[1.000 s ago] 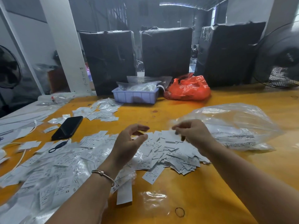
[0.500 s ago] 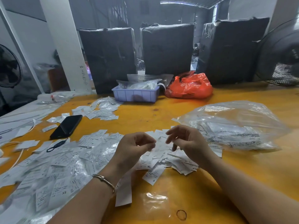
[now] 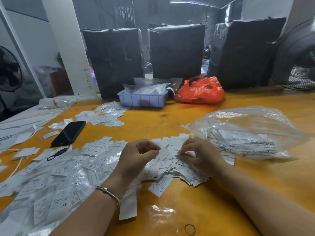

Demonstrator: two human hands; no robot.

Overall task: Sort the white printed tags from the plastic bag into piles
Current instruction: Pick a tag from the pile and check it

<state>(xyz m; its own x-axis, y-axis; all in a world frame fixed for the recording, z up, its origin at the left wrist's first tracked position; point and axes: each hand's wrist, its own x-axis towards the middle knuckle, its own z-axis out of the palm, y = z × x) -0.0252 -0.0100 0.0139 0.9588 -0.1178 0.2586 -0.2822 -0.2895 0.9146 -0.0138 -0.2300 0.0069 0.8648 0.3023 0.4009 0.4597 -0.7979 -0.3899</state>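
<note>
Both hands mid-frame over loose white printed tags (image 3: 167,169) on orange bench (image 3: 196,198), left hand (image 3: 136,158) fingers curled pinching one tag, right hand (image 3: 202,155) fingers pinching another, plastic bag (image 3: 247,132) right-centre; tags likely light, thin, floppy, slippery, best pinched by an edge.

Bare forearms; thin metal bangle (image 3: 107,193) on left wrist.

white black-printed tags (image 3: 95,169), clear bag (image 3: 252,132), orange table (image 3: 213,198)
</note>
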